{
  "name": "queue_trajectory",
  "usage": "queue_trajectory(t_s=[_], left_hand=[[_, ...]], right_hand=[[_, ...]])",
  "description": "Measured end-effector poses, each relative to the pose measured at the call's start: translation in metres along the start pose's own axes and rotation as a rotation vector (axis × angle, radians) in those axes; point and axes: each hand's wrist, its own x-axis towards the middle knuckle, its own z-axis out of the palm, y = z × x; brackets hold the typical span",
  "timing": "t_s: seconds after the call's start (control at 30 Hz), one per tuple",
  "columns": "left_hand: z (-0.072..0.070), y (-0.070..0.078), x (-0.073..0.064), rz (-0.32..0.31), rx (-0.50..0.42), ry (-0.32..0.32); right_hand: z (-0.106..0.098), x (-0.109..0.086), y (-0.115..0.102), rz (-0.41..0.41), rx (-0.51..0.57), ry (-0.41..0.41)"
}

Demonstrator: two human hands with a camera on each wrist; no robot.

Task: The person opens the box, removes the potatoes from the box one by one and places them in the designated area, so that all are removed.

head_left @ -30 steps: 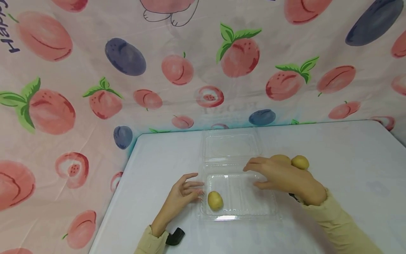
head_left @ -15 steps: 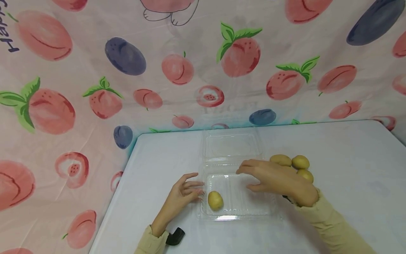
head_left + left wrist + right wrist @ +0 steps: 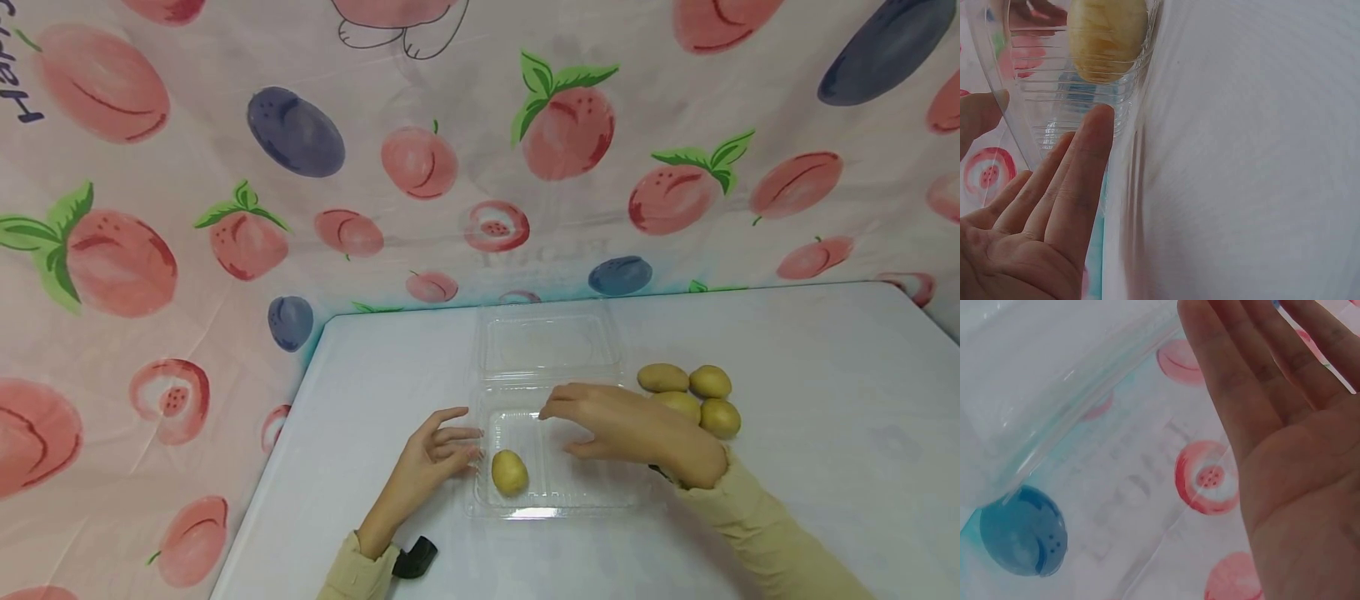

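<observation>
A clear plastic clamshell container (image 3: pixel 555 510) lies on the table with its lid (image 3: pixel 551 346) folded back. One yellow potato (image 3: pixel 510 473) sits in the front left of its base; the left wrist view shows this potato (image 3: pixel 1107 37) through the ribbed wall. My left hand (image 3: pixel 431 457) is at the container's left side, fingers extended, some at the wall and rim. Above the base's right part hovers my right hand (image 3: pixel 630 425), palm down and fingers slightly bent. Nothing shows in that palm (image 3: pixel 1310 469) in the right wrist view.
Several more potatoes (image 3: pixel 710 382) lie grouped right of the container, one partly hidden behind the right hand. The white table (image 3: pixel 825 483) meets a fruit-printed cloth (image 3: pixel 420 92) at its back and left edges. A black object (image 3: pixel 415 558) is by the left sleeve.
My right hand has moved left from the potato group to over the container, uncovering more of those potatoes. The left hand and the potato inside the container stay put.
</observation>
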Motion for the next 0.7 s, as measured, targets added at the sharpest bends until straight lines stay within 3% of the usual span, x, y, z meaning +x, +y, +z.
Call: queue_trajectory(t_s=[0.23,0.7], left_hand=[[-0.001,0.000,0.000,-0.005,0.000,-0.002],[-0.001,0.000,0.000,-0.008,-0.008,-0.011]], right_hand=[[0.007,0.009,-0.004,-0.064,0.009,-0.013],[0.015,0.023,-0.012,-0.104,0.028,-0.064]])
